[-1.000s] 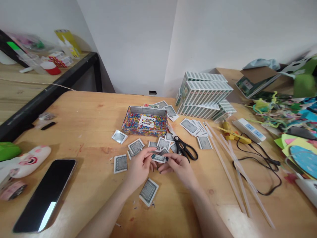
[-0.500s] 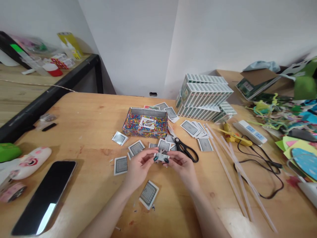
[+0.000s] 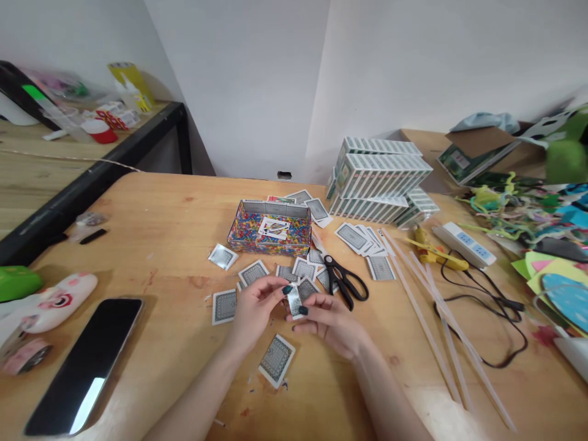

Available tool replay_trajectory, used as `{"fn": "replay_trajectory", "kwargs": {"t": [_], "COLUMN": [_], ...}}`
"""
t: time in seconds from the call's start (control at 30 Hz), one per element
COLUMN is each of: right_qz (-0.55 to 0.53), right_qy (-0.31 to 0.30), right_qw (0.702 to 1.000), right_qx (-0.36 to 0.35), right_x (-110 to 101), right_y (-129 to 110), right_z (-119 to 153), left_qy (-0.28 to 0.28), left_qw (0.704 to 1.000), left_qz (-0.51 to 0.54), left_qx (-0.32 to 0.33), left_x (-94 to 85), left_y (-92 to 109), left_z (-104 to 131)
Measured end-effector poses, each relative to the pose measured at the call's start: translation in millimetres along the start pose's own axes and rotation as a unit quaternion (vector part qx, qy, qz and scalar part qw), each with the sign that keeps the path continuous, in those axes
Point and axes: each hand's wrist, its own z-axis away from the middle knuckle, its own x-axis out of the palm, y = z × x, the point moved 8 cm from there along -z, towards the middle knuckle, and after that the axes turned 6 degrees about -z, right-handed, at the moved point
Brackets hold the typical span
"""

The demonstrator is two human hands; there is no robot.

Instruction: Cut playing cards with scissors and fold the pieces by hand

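A small folded playing card (image 3: 294, 301) is pinched between both hands above the near middle of the table. My left hand (image 3: 260, 309) grips its upper left end with thumb and finger. My right hand (image 3: 328, 321) holds its lower right end, the other fingers curled beneath. Loose playing cards lie around them: one (image 3: 276, 361) in front, one (image 3: 225, 305) left of my left hand, several more behind. Just beyond stands a patterned open box (image 3: 271, 248) with a face card (image 3: 274, 228) inside. Scissors (image 3: 342, 278) with black handles rest behind my right hand.
A black phone (image 3: 85, 367) and a white plush-like item (image 3: 64, 299) lie at left. To the right are clear glue sticks (image 3: 427, 324), a yellow glue gun (image 3: 436, 251), a power strip (image 3: 465, 244) and a black cable. Striped card boxes (image 3: 381, 180) are stacked at the back.
The folded card has turned from lying crosswise to nearly upright, now showing a shiny face. My right hand has shifted lower and rolled, with its fingers under the card.
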Motion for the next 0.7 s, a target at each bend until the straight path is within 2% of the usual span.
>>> {"fn": "replay_trajectory", "kwargs": {"t": [0.17,0.37,0.53,0.7], "right_qz": [-0.026,-0.005,0.006,0.006], "right_qy": [-0.04,-0.015,-0.013,0.006], "right_qw": [0.998,1.0,1.0,0.999], "right_qx": [0.032,-0.008,-0.019,-0.039], "right_x": [7,0,-2,-1], "right_y": [6,4,3,-5], "right_z": [2,-4,-5,-2], "left_qy": [-0.043,-0.093,-0.108,-0.131], "left_qw": [0.997,0.992,0.986,0.982], "left_qz": [0.059,0.073,0.103,0.123], "left_qx": [-0.028,-0.044,-0.071,-0.055], "left_x": [9.8,20.6,21.9,23.6], "left_y": [-5,-3,-3,0], "left_z": [5,8,9,8]}}
